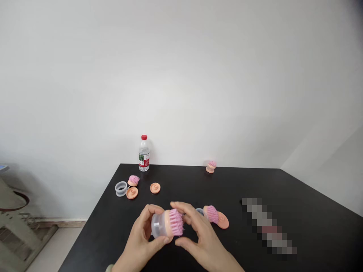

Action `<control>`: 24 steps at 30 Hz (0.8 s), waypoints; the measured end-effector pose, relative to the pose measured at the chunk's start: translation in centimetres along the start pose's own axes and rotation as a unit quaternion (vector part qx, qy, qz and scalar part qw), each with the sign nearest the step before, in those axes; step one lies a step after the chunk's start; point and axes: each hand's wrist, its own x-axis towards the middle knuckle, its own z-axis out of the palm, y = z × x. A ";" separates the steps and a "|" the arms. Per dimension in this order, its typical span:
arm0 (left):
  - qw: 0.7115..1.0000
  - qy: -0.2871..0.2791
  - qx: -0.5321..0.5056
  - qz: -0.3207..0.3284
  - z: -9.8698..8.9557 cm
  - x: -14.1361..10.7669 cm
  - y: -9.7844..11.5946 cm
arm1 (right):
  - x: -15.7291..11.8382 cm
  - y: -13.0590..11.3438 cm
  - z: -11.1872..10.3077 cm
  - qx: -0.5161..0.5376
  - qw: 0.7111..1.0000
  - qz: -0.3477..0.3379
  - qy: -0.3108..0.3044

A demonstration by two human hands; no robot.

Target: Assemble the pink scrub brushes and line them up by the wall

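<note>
My left hand [143,234] is wrapped around the translucent cup of a round scrub brush [167,223], thumb below and fingers behind it. The brush has a peach collar and pink bristles that point right. My right hand [198,234] curves loosely about the bristle end, its thumb and fingers apart; whether a fingertip touches the brush is hard to tell. Just behind my right hand lies a second pink brush head [212,214], with a peach disc [222,220] against it and a translucent ring [200,211] partly hidden by my fingers.
On the black table [113,234], at left, are a translucent ring [121,188], a pink brush head [133,180] and two peach discs [132,193]. A red-capped water bottle [144,155] and another brush head [210,167] stand by the wall. A pixelated long object [266,226] lies right.
</note>
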 end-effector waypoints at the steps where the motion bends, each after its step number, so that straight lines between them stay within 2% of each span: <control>1: 1.000 0.000 0.013 0.012 0.0 0.0 0.0 | 0.0 0.2 0.0 0.015 1.000 0.002 0.009; 4: 0.998 -0.003 0.044 0.040 -0.1 0.0 -0.1 | -0.1 0.7 0.1 0.028 0.999 0.017 0.020; 8: 0.995 0.014 0.080 0.059 -0.4 0.1 -0.2 | -0.3 0.2 0.0 -0.036 0.998 0.047 0.002; 13: 0.979 -0.007 0.152 0.139 -0.7 0.1 -0.5 | -0.1 -0.7 -0.5 -0.033 0.997 0.066 0.003; 18: 0.959 0.005 0.191 0.210 -0.6 0.4 -1.1 | -0.8 -1.4 -1.1 -0.075 0.996 0.043 -0.012; 22: 0.946 -0.010 0.198 0.257 -0.5 0.6 -1.2 | -1.2 -2.0 -1.2 -0.062 0.994 0.085 -0.014; 24: 0.941 -0.011 0.206 0.269 -0.4 0.6 -1.0 | -1.2 -2.3 -1.3 -0.053 0.995 0.084 -0.014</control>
